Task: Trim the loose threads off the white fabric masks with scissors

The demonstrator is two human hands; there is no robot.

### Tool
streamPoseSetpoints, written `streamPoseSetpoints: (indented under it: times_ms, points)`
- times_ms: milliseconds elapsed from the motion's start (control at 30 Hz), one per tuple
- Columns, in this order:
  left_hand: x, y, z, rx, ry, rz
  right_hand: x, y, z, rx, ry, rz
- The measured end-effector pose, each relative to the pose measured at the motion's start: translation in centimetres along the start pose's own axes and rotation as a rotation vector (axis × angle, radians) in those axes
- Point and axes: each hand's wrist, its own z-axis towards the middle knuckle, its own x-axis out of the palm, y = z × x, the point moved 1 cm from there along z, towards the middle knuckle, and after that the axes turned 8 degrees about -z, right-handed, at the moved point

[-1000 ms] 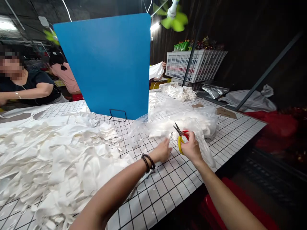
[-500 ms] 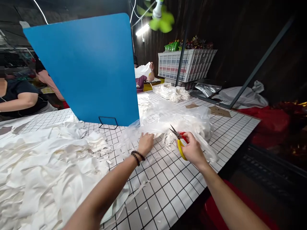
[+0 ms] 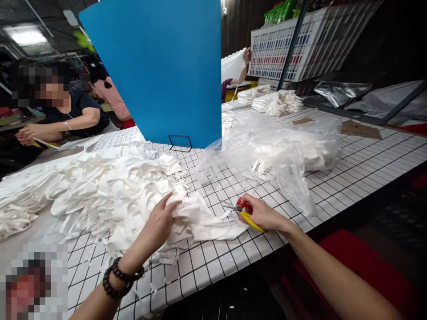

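Observation:
My left hand [image 3: 159,224] rests with fingers spread on the near edge of a big heap of white cloth pieces [image 3: 110,191], pressing one flat piece down. My right hand [image 3: 263,213] grips a pair of scissors [image 3: 240,210] with one red and one yellow handle; the blades point left toward that cloth. A beaded bracelet [image 3: 120,278] circles my left wrist. Both hands are over the white gridded table [image 3: 347,178].
A clear plastic bag with white cloth [image 3: 293,149] lies to the right. A blue upright board [image 3: 160,71] stands behind on a wire stand. Beyond are folded white stacks [image 3: 276,101], a white crate [image 3: 310,42], and other people at the left and behind the board.
My left hand has moved from the plastic bag back to the cloth heap at the left. My right hand with the scissors has come nearer and lower. The view has dropped.

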Motion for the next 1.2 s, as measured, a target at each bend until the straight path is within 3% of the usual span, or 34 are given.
streamPoseSetpoints:
  times_ms: [100,167,233,300,400,533,667,800,900,1000,1133,1200]
  points:
    - [0.9,-4.0,-2.6,-0.127,-0.128,-0.260,1.2,0.2,0.5,0.057,0.060,-0.055]
    - [2.6,-6.8,-4.1,-0.271,0.004,-0.607,0.7,0.1,0.3,0.077,0.060,-0.072]
    - [5.1,-9.0,-5.2,-0.518,0.270,-1.039,-0.2,-0.2,-0.3,0.101,0.074,-0.086]
    - [7.7,-10.5,-5.8,-0.741,0.435,-1.405,-1.1,-0.6,-1.0,0.113,0.105,-0.080]
    - [10.6,-11.9,-5.3,-0.901,0.437,-1.700,-1.8,-0.9,-2.1,0.102,0.122,-0.071]
    - [11.8,-13.6,-3.7,-0.984,0.397,-1.828,-1.1,0.1,-3.8,0.071,0.009,0.051]
    - [11.1,-14.9,-2.4,-0.897,0.257,-1.994,0.9,3.2,-5.7,0.017,-0.111,0.372]
    - [9.9,-15.9,-3.2,-0.883,0.220,-2.196,3.9,5.6,-6.9,0.053,-0.237,0.619]
    - [9.4,-16.0,-4.7,-0.954,0.107,-2.221,6.2,6.5,-7.4,0.062,-0.223,0.719]
    - [9.1,-15.3,-6.0,-1.010,-0.061,-2.095,7.2,6.5,-7.6,0.029,-0.133,0.652]
    - [8.3,-13.6,-7.7,-1.008,-0.236,-1.779,5.8,6.5,-6.4,-0.110,-0.191,0.340]
    - [7.7,-13.1,-8.6,-1.005,-0.259,-1.702,5.2,7.1,-4.9,-0.238,-0.051,0.255]
